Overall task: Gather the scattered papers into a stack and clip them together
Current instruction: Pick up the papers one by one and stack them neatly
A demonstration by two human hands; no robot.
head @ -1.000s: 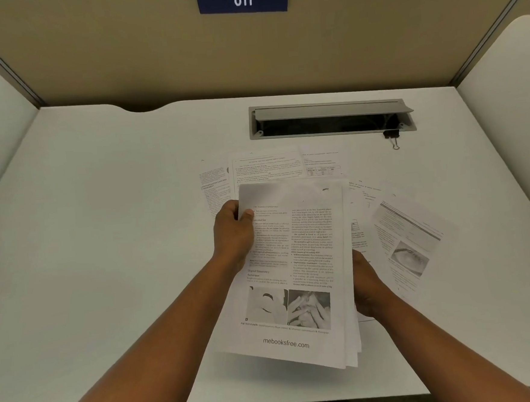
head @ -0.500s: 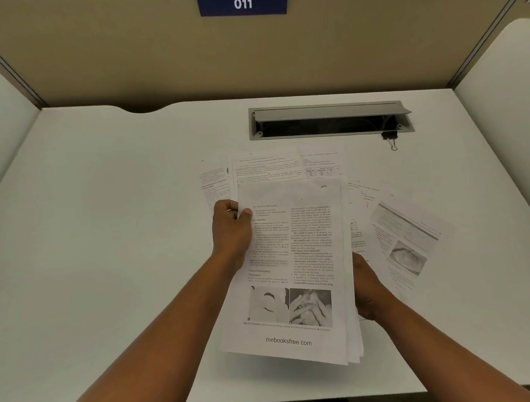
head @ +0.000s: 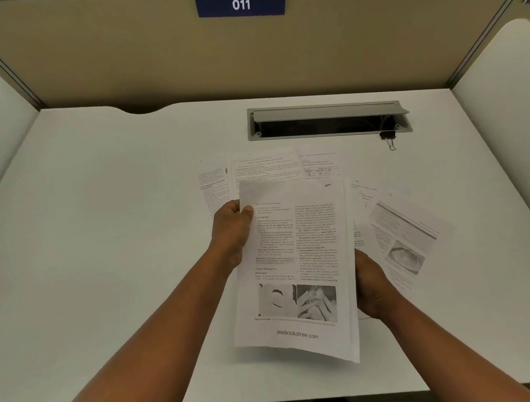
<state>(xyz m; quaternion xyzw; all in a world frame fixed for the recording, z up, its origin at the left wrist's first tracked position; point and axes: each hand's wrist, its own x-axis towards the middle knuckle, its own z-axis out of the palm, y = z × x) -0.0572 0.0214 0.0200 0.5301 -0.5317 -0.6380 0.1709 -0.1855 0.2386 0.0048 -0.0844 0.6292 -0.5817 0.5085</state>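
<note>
White table (head: 110, 243), cubicle walls on three sides. Held above its middle: a stack of printed papers (head: 297, 270), top sheet showing two text columns, two grey photos and "mebooksfree.com" along its near edge. Left hand (head: 233, 231) grips the stack's left edge high up, thumb curled onto the top sheet, fingers behind it. Right hand (head: 371, 287) holds the stack's right edge lower down; its fingers are hidden under the paper, so the exact grip cannot be told.

Loose sheets (head: 266, 169) lie flat on the table beyond the stack, overlapping, toward the far edge. More lie to the right, one with an eye photo (head: 407, 241) angled toward the right edge.

Black binder clip (head: 388, 137) rests on the table at the near right corner of the grey cable tray (head: 328, 119), which stands open near the far edge. Blue "011" sign (head: 240, 4) on the back wall.
</note>
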